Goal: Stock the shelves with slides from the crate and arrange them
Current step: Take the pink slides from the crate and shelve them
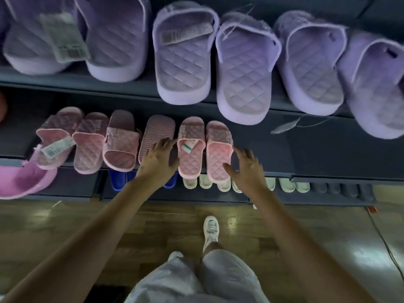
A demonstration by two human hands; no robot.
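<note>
The upper shelf (65,82) carried purple slides (244,68), their heels overhanging its front edge. On the middle shelf (306,154) I saw pink slides (87,147) lined along the front edge, one upturned slide (156,132) among them. The pink pair (192,156) at the row's right end sat between my hands. The left hand (158,159) lay wide over the upturned slide. The right hand (248,166), fingers spread, touched the pair's heel with its thumb, gripping nothing. A white tag (188,147) lay inside the pair.

Upper shelf (65,82) bearing one row of slides (185,62), above the middle shelf (306,154) bearing a second row (120,145), whose rightmost pair (196,154) lies between left hand (157,158) and right hand (247,169).
</note>
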